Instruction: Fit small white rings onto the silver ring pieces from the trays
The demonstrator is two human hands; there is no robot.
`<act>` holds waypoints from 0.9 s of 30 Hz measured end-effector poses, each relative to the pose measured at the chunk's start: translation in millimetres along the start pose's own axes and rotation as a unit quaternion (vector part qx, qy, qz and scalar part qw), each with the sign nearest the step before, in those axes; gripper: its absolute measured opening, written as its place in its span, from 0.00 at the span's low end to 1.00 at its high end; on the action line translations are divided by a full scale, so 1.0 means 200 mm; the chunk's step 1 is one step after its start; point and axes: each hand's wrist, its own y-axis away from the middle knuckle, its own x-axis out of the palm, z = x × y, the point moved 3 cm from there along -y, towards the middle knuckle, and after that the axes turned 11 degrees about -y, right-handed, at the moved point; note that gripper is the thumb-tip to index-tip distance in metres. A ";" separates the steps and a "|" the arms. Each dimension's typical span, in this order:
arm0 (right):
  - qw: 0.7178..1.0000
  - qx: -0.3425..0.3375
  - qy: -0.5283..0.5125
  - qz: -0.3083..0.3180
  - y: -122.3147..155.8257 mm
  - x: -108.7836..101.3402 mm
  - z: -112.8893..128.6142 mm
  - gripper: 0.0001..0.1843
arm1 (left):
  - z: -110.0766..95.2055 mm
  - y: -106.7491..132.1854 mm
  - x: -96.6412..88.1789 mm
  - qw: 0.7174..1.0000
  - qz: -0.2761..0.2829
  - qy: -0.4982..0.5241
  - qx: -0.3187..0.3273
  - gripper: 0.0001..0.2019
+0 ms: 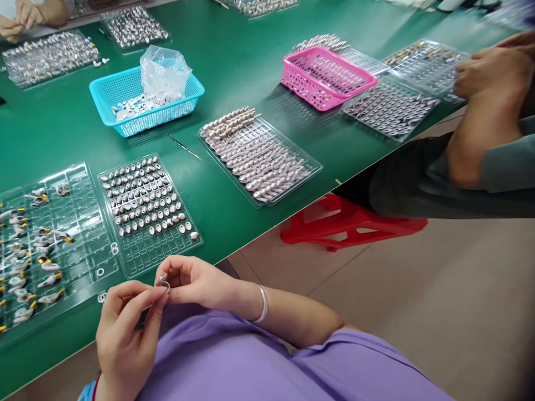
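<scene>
Above my lap, at the table's front edge, both hands meet at a small whitish part with a round rim (166,285). My left hand (129,328) pinches it between thumb and fingertips. My right hand (200,283) grips its other side, thumb extended and fingers curled. Fingertips cover much of the part, so its exact kind cannot be made out. Just beyond lies a clear tray (144,259) with rows of small oval cups. To the left, another clear tray (90,223) carries white stemmed pieces with yellow tips. Small white rings (100,272) lie near its right corner.
A thin metal tool (183,146) lies behind a tray of white stem pieces (267,161). Farther back stand a blue basket (146,118) with a plastic bag and a pink basket (321,100). A co-worker's arm (476,122) and a red stool (351,223) are at right.
</scene>
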 end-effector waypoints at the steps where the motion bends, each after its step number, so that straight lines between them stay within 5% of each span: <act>1: 1.000 -0.005 -0.004 0.000 0.00 0.01 0.00 0.22 | 0.01 0.01 0.00 0.999 0.008 0.029 -0.039 0.14; 6: 0.999 -0.034 0.008 -0.005 0.01 0.02 0.01 0.23 | 0.08 0.03 0.04 0.953 0.084 0.195 -0.216 0.03; 11: 0.995 -0.062 0.070 -0.016 0.02 0.02 0.01 0.23 | 0.12 0.04 0.07 0.899 0.107 0.294 -0.306 0.03; 17: 0.985 -0.093 0.142 -0.014 0.04 0.03 0.03 0.20 | 0.11 0.04 0.08 0.864 0.103 0.349 -0.349 0.05; 27: 0.955 -0.121 0.272 0.004 0.06 0.03 0.07 0.08 | 0.10 -0.01 0.07 0.873 0.143 0.323 -0.336 0.06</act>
